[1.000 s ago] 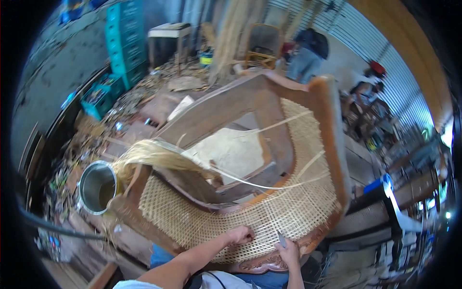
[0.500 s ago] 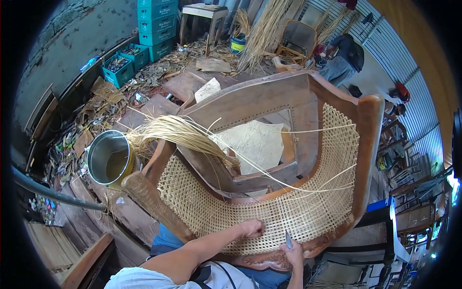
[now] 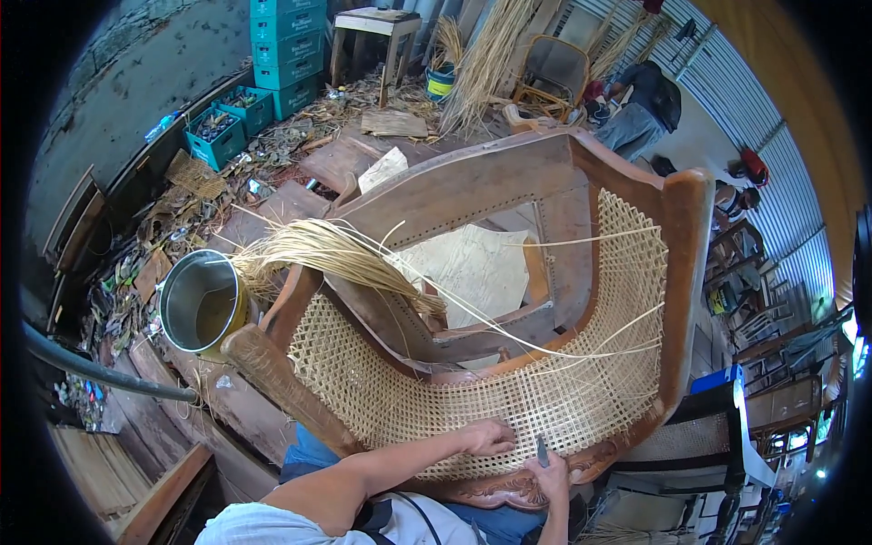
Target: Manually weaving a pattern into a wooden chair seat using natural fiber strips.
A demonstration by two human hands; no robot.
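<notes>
A carved wooden chair frame (image 3: 690,272) lies across my lap, its curved back filled with woven cane webbing (image 3: 581,391). My left hand (image 3: 489,438) rests on the lower middle of the webbing with its fingers curled in. Whatever those fingers pinch is too small to make out. Just to the right, beside the carved lower rail (image 3: 509,490), my right hand (image 3: 549,474) grips a pointed grey metal tool (image 3: 541,448), tip upward against the cane. Loose cane strands (image 3: 490,322) trail over the frame. A bundle of cane strips (image 3: 336,259) hangs over its left side.
A metal bucket (image 3: 202,304) with liquid stands at the left. Teal crates (image 3: 218,136) and a small wooden table (image 3: 377,34) are behind, amid scattered debris. Another person (image 3: 645,109) bends over at the back right. Several chairs (image 3: 681,445) crowd the right side.
My left hand has shifted slightly right along the webbing, nearer the tool. The right hand stays near the carved rail with the tool's tip tilted slightly. The whole view has shifted a little.
</notes>
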